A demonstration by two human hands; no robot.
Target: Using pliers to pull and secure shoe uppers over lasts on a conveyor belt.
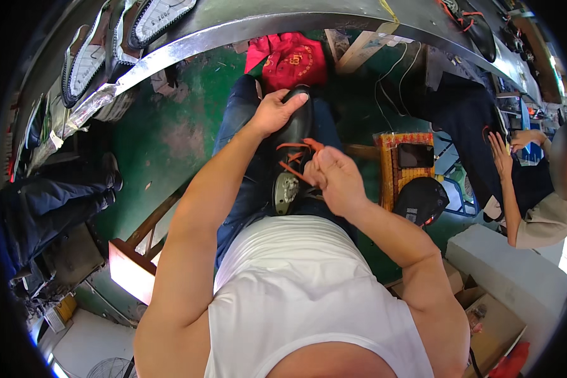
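Head view, left hand [272, 112]: I see it clasping the boot [294, 135] toe, on my lap.
Right hand [335, 177]: pinching the orange lace [291, 169].

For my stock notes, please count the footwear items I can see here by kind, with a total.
Black shoe with orange laces held in the lap: 1
Black shoe with orange laces on the conveyor: 1
Shoe soles on the conveyor: 3
Total: 5

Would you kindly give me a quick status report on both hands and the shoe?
Left hand gripping toe of black shoe on lap. Right hand pinching orange lace. Nothing blocking either hand.
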